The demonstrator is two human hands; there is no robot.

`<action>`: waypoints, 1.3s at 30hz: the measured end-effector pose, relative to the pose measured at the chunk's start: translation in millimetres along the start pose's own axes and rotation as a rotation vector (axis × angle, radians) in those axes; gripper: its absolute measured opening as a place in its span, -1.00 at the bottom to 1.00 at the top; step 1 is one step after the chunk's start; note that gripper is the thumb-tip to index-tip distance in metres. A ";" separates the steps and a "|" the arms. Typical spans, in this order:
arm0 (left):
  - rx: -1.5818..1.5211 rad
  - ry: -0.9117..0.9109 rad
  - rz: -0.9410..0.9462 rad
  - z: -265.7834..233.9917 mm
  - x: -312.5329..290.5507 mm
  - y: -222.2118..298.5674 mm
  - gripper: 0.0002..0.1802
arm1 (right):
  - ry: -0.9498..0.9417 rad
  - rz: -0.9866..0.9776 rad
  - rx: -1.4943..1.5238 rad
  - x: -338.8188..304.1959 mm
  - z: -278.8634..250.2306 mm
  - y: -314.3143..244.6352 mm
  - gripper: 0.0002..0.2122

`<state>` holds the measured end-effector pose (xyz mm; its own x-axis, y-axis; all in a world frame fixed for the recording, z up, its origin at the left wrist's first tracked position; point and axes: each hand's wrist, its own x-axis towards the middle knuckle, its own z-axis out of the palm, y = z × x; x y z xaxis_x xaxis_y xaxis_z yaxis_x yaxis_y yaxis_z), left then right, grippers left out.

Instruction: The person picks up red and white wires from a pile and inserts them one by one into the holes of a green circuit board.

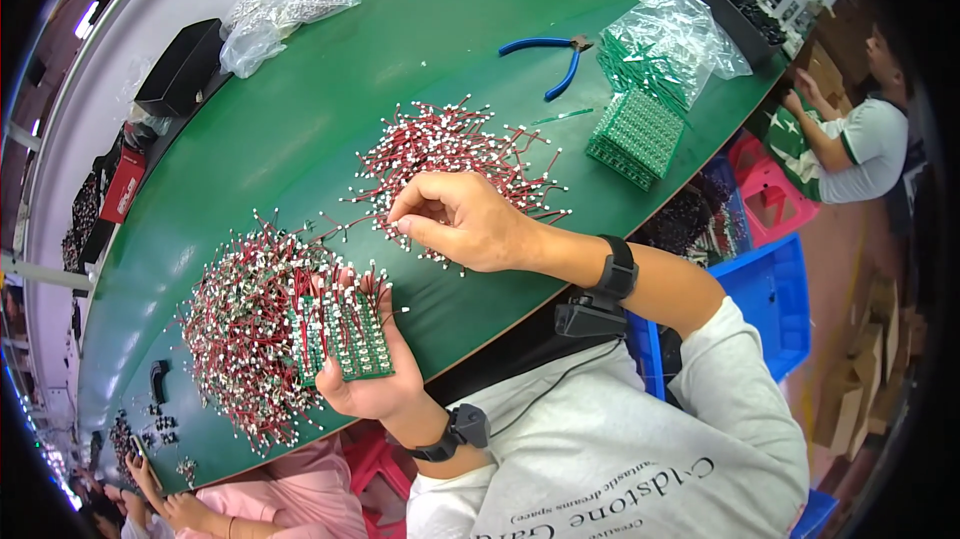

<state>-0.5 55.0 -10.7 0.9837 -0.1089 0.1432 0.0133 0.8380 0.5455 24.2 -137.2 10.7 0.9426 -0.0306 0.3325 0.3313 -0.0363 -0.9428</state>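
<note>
My left hand (388, 391) holds a green circuit board panel (362, 349) at its edges, thumb on the near side and fingers behind. Short red wires with white connectors stand out from part of the board, and rows of small white parts show on the rest. My right hand (482, 227) is above a loose pile of red wires with white connectors (440, 144), its thumb and index finger pinched together. Whatever lies between those fingertips is too small to make out. A larger heap of wired pieces (245, 329) sits beside the board on the left.
On the green table (440, 29) lie blue-handled cutters (565, 64), a stack of green boards (640, 134) and a clear plastic bag (690, 34). Black bins (180, 67) line the far edge. A blue crate (765, 299) stands by my right side. Other people sit at both ends.
</note>
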 end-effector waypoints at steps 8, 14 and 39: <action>0.002 0.033 0.007 0.2 -0.4 -5.2 -0.13 | -0.105 -0.186 -0.335 -26.9 7.3 -35.9 -0.90; 0.059 0.040 0.013 16.8 -9.6 -13.6 -0.07 | -0.217 -0.306 -0.579 -66.2 39.4 -41.2 -0.89; 0.045 0.053 -0.171 20.5 -22.1 -17.9 -0.19 | -0.328 -0.338 -0.942 -58.6 33.8 -44.5 -0.82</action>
<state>-26.2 31.4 -6.8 0.9759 -0.2183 0.0023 0.1742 0.7849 0.5947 -44.4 -100.1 32.4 0.8184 0.3927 0.4195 0.5462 -0.7583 -0.3558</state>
